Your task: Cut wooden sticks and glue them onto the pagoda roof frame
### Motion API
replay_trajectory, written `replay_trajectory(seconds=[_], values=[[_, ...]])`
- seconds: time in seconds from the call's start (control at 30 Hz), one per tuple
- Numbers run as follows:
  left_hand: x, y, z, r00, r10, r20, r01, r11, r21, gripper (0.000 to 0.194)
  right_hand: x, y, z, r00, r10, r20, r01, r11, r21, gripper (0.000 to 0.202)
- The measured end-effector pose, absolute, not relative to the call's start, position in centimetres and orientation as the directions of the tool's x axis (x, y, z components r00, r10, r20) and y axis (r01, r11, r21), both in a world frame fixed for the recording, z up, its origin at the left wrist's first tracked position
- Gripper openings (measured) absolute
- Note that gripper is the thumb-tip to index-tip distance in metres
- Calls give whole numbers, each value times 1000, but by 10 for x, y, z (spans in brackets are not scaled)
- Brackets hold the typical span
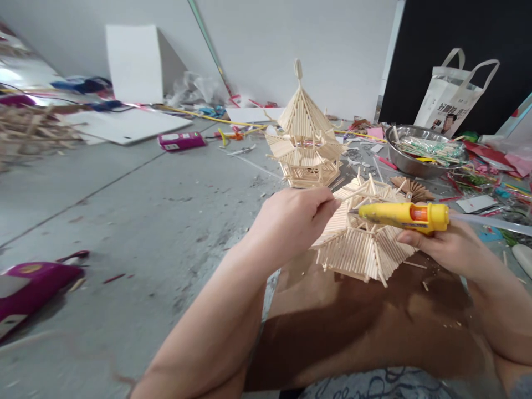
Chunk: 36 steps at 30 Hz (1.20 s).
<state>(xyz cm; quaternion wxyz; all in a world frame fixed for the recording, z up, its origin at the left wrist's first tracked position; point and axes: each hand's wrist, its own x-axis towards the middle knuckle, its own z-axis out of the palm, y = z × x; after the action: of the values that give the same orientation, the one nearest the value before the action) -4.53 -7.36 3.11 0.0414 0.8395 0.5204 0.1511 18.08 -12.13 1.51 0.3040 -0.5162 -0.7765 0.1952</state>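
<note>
My right hand (446, 241) is wrapped round a yellow glue gun (388, 215), with a clear glue stick (490, 223) coming out of its back end. The nozzle points left, close to a stick roof model (361, 249) of pale wooden sticks. Over the left part of this roof, my left hand (297, 216) pinches a thin wooden stick (353, 195). The stick reaches right across the roof's top. A brown board (286, 277) lies under the model. Behind stands a finished-looking stick pagoda (306, 138) with a pointed top.
A metal bowl (409, 163) of wrapped sticks sits at the back right, before a white tote bag (451, 100). Purple devices (45, 288) lie on the grey floor at left. Scraps and wrappers (494, 188) litter the right. A stick pile (31, 133) is far left.
</note>
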Motion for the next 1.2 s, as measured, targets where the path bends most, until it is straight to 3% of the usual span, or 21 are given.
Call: replay_trajectory(seconds=[0.93,1.07,1.2], values=[[-46,-73,31,402,900,171,865,-434,250,31,187,-124,8,-257,921,292,678,388,-625,21],[-45,-74,31,404,899,168,862,-436,259,30,201,-128,6,-150,947,285,649,312,-694,19],[-44,-74,31,401,899,174,866,-434,248,32,236,-125,9,64,956,288,501,219,-837,25]])
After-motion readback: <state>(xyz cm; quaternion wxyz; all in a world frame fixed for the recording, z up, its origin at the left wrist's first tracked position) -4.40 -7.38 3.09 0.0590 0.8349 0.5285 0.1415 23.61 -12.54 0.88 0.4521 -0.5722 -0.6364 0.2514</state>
